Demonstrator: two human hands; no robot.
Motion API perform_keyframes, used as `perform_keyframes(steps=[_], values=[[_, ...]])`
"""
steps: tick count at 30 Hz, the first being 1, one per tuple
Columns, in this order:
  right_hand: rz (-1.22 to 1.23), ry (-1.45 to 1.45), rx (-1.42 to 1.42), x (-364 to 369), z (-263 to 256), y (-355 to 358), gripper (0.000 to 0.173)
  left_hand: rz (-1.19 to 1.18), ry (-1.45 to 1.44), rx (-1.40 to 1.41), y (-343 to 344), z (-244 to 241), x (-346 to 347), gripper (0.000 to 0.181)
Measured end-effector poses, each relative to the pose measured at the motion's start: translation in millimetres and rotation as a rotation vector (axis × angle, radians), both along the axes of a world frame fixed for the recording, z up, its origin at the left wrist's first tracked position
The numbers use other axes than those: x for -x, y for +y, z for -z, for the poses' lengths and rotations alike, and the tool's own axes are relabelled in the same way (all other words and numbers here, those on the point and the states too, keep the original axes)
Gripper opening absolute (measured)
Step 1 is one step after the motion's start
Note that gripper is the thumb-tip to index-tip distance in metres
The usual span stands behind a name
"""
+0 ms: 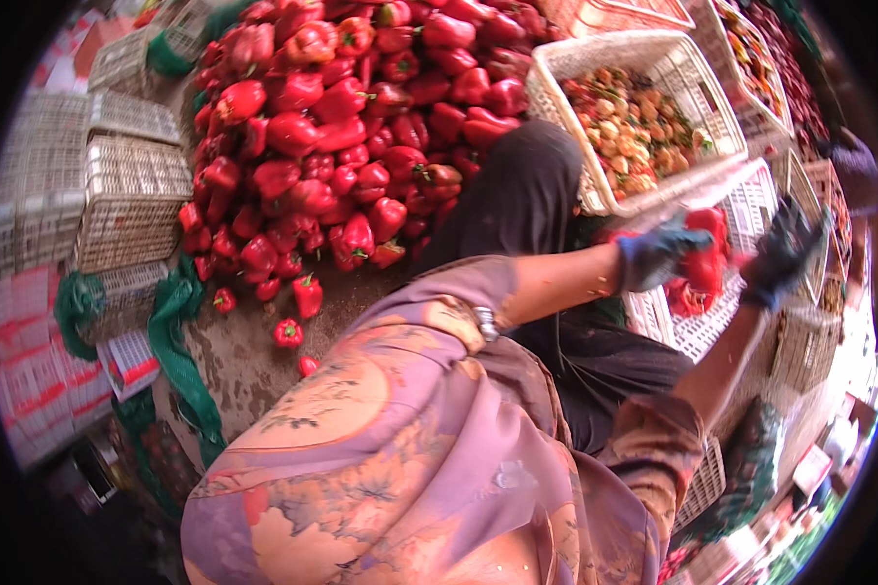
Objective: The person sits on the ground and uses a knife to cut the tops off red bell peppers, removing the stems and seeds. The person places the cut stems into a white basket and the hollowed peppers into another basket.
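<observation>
My left hand (662, 252), in a blue-grey work glove, grips a red bell pepper (706, 252) above a white plastic crate (753, 197). More red pepper (684, 298) shows just below it in that crate. To the right, my right hand (783, 248) wears a dark glove; its fingers are spread and nothing shows in them. Motion blurs both hands. A large heap of red bell peppers (322, 139) lies on the ground beside my dark-trousered knee (534, 168). Beyond the knee, a cream plastic crate (556, 95) holds pepper tops and trimmings (625, 131).
Stacked crates (135, 197) and green netting (179, 358) stand left of the heap. A few peppers (289, 333) lie loose on the wet-stained concrete floor (241, 365). Further crates (808, 351) line the right side, near a filled green mesh sack (746, 468). Another person (852, 172) is at the right edge.
</observation>
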State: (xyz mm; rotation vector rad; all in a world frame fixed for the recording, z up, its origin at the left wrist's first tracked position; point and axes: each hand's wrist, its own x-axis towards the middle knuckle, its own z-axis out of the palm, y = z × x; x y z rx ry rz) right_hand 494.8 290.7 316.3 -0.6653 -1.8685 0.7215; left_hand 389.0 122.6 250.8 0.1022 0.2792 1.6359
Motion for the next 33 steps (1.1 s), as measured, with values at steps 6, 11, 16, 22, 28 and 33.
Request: perform_keyframes(steps=[6,11,16,22,28,33], values=[[0.059,-0.091,0.231,-31,-19,-71,0.071,-0.347,0.484,-0.186,-60,-12,107,0.046],[0.038,-0.27,0.305,-104,62,-103,0.053,-0.987,1.631,0.775,-238,125,246,0.025],[0.099,-0.184,0.667,-119,71,-169,0.048,0.108,1.692,1.638,-338,252,217,0.066],[0.182,-0.27,0.853,-107,69,-212,0.046,0.617,1.92,1.68,-306,239,209,0.077],[0.107,-0.245,0.949,-95,70,-238,0.054,0.504,1.909,1.589,-321,249,226,0.068],[0.054,-0.129,0.996,-79,53,-263,0.06,-0.585,0.557,1.186,-352,205,235,0.06]])
